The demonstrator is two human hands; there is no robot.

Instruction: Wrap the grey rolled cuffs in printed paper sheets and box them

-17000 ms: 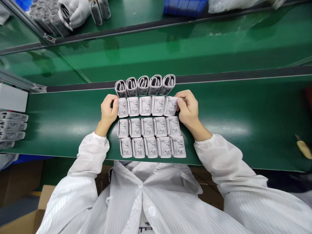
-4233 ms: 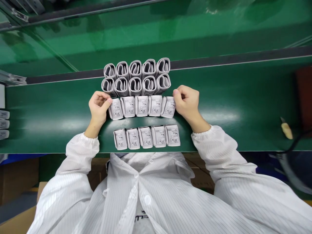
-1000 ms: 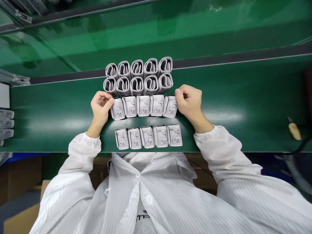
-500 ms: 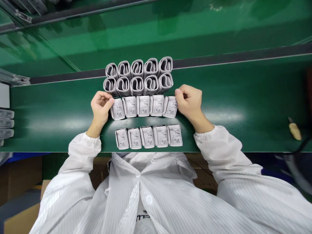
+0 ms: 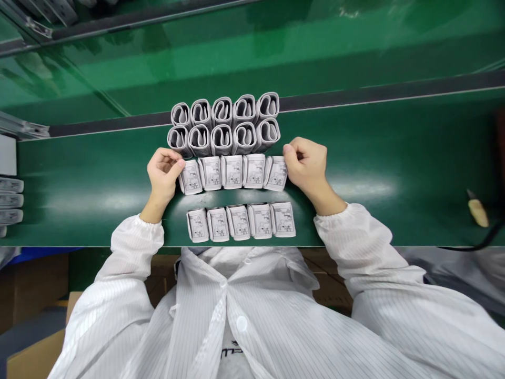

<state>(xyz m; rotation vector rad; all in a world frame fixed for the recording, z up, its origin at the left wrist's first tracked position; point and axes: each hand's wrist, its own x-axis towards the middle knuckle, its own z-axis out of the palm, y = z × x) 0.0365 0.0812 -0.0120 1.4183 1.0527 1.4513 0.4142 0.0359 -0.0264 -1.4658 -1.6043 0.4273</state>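
Observation:
Several folded printed papers [image 5: 232, 171] lie side by side in a row on the green table. At the row's left end my left hand [image 5: 163, 171] is closed, thumb and fingers on the end paper [image 5: 191, 178]. My right hand [image 5: 306, 162] is curled, its thumb and forefinger closed at the edge of the right end paper [image 5: 278, 174]. Beyond them stand two rows of rolled papers [image 5: 221, 137], their coiled ends showing. A second row of flat folded papers [image 5: 239, 222] lies nearer to me, touched by neither hand.
A tool with a yellowish handle [image 5: 478, 211] lies at the far right of the green table [image 5: 394, 173]. More folded stacks [image 5: 11, 200] sit at the left edge near a white box [image 5: 8, 155]. A dark rail [image 5: 347, 99] runs behind. Cardboard [image 5: 37, 358] shows below left.
Both hands and the papers hold the same places. At the lower right, beyond the table edge, the dark cable and the things behind it have shifted, and grey material now shows there.

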